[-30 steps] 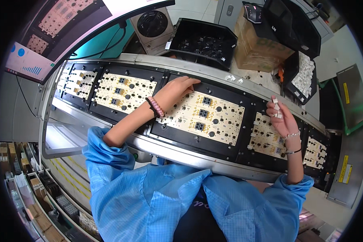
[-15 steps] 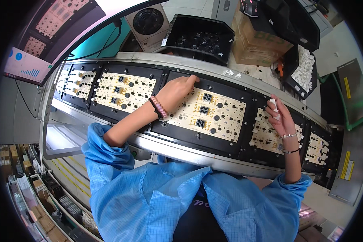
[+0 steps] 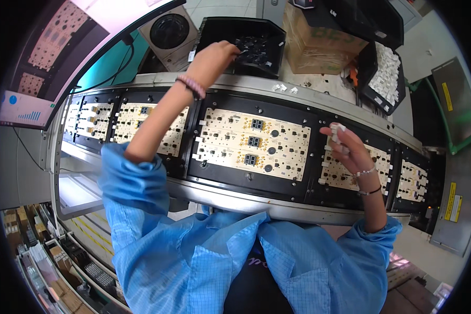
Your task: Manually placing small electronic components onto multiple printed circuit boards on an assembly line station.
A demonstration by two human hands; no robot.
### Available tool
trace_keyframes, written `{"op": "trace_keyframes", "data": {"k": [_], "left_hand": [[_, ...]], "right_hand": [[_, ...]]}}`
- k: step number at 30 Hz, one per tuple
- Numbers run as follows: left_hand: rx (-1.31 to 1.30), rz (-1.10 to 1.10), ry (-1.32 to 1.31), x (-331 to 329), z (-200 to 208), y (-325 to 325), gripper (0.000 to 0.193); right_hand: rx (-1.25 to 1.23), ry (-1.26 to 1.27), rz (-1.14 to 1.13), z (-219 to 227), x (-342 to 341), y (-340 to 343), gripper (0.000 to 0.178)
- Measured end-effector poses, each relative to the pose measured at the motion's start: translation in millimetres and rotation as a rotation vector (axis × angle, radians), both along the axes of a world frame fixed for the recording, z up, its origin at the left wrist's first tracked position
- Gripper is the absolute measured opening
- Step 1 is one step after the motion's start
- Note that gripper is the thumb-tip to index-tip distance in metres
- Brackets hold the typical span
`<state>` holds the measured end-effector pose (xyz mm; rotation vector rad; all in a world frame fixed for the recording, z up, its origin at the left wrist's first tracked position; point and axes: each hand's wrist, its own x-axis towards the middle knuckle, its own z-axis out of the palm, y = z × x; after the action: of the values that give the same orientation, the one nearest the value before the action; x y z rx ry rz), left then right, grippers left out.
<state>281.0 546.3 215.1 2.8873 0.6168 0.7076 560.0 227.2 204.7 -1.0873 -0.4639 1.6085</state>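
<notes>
My left hand [image 3: 213, 62] reaches over the near left rim of a black bin [image 3: 209, 32] of small black parts [image 3: 254, 49]. Its fingers are bent together at the parts, and what they grip, if anything, cannot be made out. Above the right-hand boards, my right hand [image 3: 350, 152] is curled around several small white connectors [image 3: 336, 132], with its index finger reaching left. Between my arms a cream circuit board panel [image 3: 230, 137] lies in a black carrier [image 3: 225, 175]. It bears black two-digit displays [image 3: 254, 142], round black parts and white connectors along its left edge.
More boards in carriers line the metal-edged track, to the left [image 3: 125, 123] and right [image 3: 411, 180]. A few loose white connectors [image 3: 285, 88] lie on the far rail. Behind stand a cardboard box [image 3: 324, 49] and a bin of white connectors [image 3: 386, 73]. A monitor [image 3: 26, 109] is at upper left.
My left hand has left the middle panel and moved away to the black parts bin. My right hand has shifted left, still holding the white connectors. The view has turned slightly.
</notes>
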Motion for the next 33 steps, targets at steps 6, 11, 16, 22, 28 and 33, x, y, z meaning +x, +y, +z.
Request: {"op": "trace_keyframes", "data": {"k": [6, 11, 16, 22, 28, 33], "left_hand": [[-0.45, 0.018, 0.463, 25.4, -43.4, 101.2, 0.02], [-0.541, 0.071, 0.376, 24.7, -56.3, 108.6, 0.023], [-0.362, 0.203, 0.162, 27.0, -35.1, 77.3, 0.015], [-0.415, 0.063, -0.17, 14.0, -28.1, 51.7, 0.023], [-0.58, -0.106, -0.131, 0.1, 11.3, -45.9, 0.013], [-0.516, -0.087, -0.056, -39.7, 23.6, -106.0, 0.01]], "right_hand": [[-0.028, -0.091, 0.15, -10.0, -9.5, 14.5, 0.025], [0.091, -0.854, 0.192, -7.4, -18.5, 9.7, 0.014], [0.246, -1.546, 0.197, -1.4, -30.2, 1.1, 0.011], [0.295, -1.697, 0.222, 2.8, -37.4, -2.9, 0.013], [0.345, -1.824, 0.351, -0.6, -28.6, 4.8, 0.014], [0.317, -1.807, 0.376, 4.7, -22.4, 7.8, 0.012]]}}
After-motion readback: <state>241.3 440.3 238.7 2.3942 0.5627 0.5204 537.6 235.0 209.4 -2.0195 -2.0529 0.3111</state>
